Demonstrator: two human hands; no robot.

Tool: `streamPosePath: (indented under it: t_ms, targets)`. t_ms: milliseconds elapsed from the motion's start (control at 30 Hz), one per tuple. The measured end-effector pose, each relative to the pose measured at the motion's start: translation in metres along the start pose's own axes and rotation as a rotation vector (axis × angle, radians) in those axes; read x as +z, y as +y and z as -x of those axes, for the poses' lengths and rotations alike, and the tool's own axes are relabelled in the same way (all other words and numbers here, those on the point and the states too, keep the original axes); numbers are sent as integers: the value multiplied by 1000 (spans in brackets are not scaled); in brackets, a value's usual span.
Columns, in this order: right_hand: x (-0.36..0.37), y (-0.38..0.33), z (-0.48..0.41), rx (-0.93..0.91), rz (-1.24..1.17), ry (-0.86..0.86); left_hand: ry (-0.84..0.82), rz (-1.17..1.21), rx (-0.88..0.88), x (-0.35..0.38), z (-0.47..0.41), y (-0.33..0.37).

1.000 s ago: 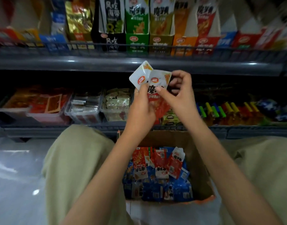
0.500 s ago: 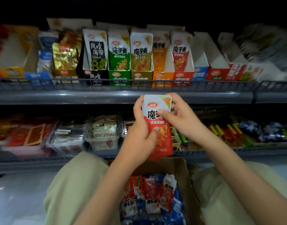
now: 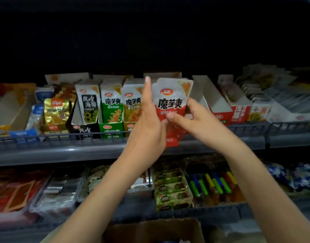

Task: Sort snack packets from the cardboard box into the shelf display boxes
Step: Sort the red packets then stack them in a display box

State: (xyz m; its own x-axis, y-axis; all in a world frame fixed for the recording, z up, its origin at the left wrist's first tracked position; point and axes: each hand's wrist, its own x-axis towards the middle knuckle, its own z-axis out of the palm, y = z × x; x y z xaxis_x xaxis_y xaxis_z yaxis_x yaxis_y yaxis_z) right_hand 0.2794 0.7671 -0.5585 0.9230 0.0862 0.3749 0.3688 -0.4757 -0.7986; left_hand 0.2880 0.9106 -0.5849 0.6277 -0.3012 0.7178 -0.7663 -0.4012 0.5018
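Packets pinched by right hand, braced against flat left hand; yellow display box behind, shelf rail below.

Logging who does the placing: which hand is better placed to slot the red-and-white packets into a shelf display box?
Right, likely. The right hand pinches the red-and-white plastic snack packets, thumb across their front; the left hand only lies straight-fingered along their left edge.

Probably a shop: railed metal shelf of snack display boxes, trays of sweets beneath
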Motion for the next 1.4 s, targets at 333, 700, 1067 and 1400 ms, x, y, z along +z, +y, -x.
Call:
streamPosePath:
  t_ms: [333, 700, 1067, 1400]
  targets:
    - [-47, 28, -70, -190, -45, 262, 90, -121, -47, 57, -77, -38]
    - [-59, 83, -122, -228, -140, 296, 129, -825, 118, 105, -57, -105]
    - [-54, 116, -142, -43, -326, 200, 215, -948, 311, 113, -53, -113]
    - [-47, 105, -136, 19, -164, 166, 181, -922, 287, 110, -53, -107]
